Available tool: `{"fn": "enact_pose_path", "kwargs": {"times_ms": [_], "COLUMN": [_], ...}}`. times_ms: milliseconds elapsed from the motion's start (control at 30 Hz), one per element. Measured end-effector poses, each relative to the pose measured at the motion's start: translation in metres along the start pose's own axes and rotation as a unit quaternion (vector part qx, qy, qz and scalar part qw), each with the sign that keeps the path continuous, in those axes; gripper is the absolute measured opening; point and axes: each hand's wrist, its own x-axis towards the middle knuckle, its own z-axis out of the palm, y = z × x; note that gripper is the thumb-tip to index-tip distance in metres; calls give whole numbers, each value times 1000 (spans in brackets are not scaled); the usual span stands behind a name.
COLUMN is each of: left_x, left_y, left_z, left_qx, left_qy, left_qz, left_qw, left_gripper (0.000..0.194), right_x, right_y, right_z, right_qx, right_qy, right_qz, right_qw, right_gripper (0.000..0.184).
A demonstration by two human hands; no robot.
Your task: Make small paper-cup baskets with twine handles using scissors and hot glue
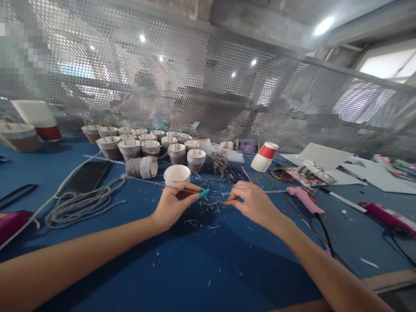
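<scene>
My left hand (173, 203) is above the blue table, with thumb and index finger brought together in a pinch. Teal pieces (203, 194) that look like fingertip covers show at those fingertips. Whatever lies between them is too small to make out. To its right, my right hand (255, 200) also pinches thumb and fingers together, apart from the left; a thin strand may run from its fingertips, but it is faint. Just behind my left hand stands a white paper cup (177, 174). Small light scraps (211, 207) lie on the table below and between both hands.
Several cord-handled cups (151, 147) stand in rows at the back left, with a wrapped cup (142, 167) on its side. Left lie coiled grey cord (87, 206) and a dark phone-like slab (86, 177). Right are stacked cups (264, 157), a bundle of twine (219, 162) and a pink glue gun (305, 199).
</scene>
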Motion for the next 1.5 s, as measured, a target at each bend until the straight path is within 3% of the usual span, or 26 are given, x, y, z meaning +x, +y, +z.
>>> {"fn": "enact_pose_path", "kwargs": {"times_ms": [200,367,600,767,967,1133,1500], "left_x": [0,0,1,1,0,0,0], "left_y": [-1,-4,-4,-3,-3,-4,-5], "left_z": [0,-2,-1,-1,-1,-2,-1], "left_qx": [-8,-10,-14,-13,-13,-9,8], "left_qy": [-1,10,2,4,2,12,20], "left_qz": [1,13,-2,-10,3,10,22], "left_qw": [1000,1000,1000,1000,1000,1000,1000], "left_gripper": [9,9,10,13,10,8,9], "right_x": [1,1,1,1,0,1,1], "right_y": [-1,2,4,2,3,6,-2], "right_z": [-1,1,4,3,6,7,0], "right_qx": [26,70,37,43,79,104,75], "right_qy": [11,-15,-12,15,22,-10,-59], "right_qz": [-6,-17,26,64,66,39,17], "right_qw": [1000,997,999,997,994,994,995], "right_gripper": [21,10,9,21,20,7,17]}}
